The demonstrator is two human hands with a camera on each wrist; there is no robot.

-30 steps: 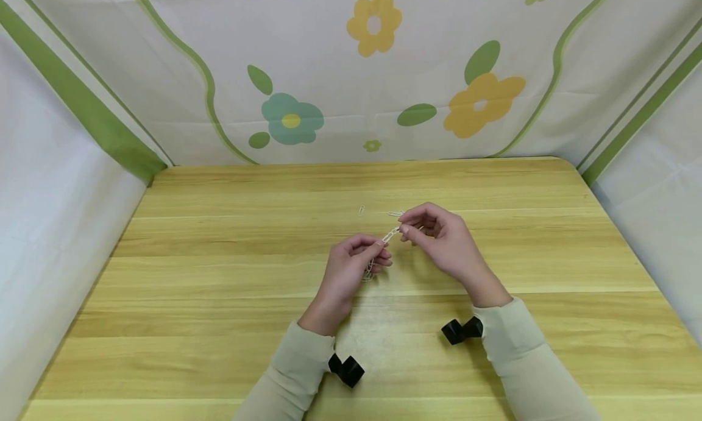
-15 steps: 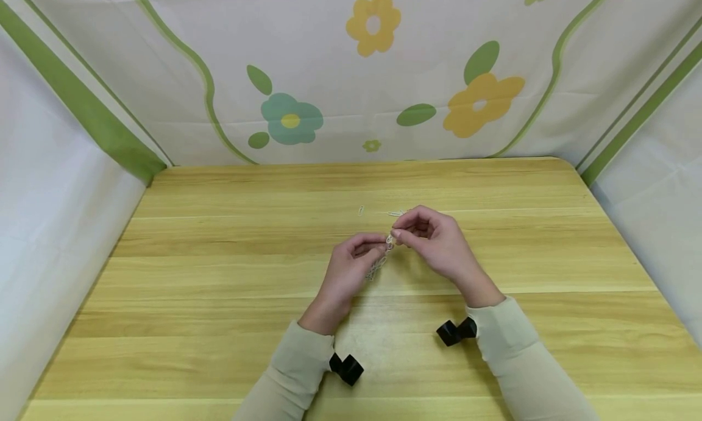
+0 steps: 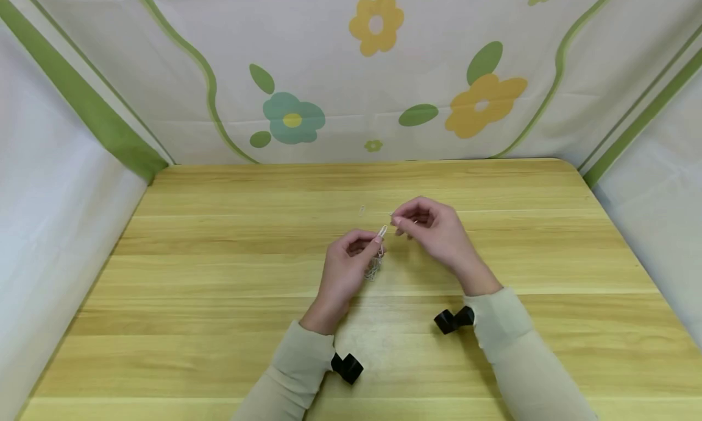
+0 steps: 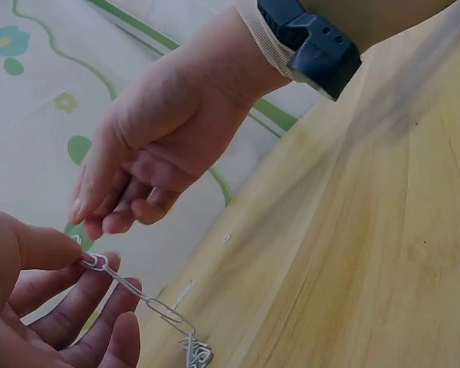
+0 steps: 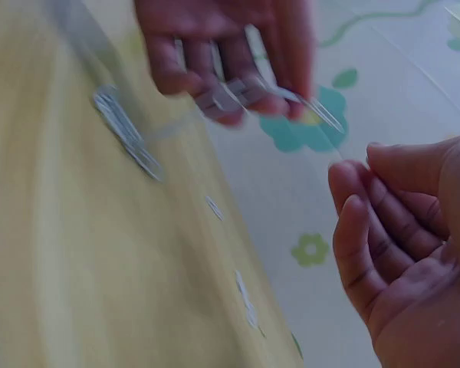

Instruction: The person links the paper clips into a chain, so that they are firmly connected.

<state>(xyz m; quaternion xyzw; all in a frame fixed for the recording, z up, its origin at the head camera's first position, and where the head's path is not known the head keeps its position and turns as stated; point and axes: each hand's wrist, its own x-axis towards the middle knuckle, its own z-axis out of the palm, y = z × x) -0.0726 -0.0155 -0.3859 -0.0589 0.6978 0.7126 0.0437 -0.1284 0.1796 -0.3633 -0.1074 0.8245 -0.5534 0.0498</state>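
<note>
My left hand [image 3: 345, 265] pinches the end clip of a paper clip chain [image 4: 162, 309] between thumb and forefinger. That end clip sticks up past the fingertips in the head view. From the hand the linked silver clips run down to a bunched lower end [image 5: 126, 130] close over the table. Just to the right and slightly farther back is my right hand [image 3: 439, 232], its fingers loosely curved. In the right wrist view, the thumb and forefinger stand slightly apart with nothing seen between them, near the end clip.
A loose paper clip [image 3: 362, 211] lies on the wooden table [image 3: 219, 323] beyond the left hand. More loose clips [image 5: 244, 299] lie near the far edge, partly hidden by the right hand in the head view. A flowered curtain [image 3: 340, 61] hangs behind the table.
Both hands were at the chain's upper end half a second ago. The right hand has let go and drawn slightly away; the left still pinches the end clip, which now points upward.
</note>
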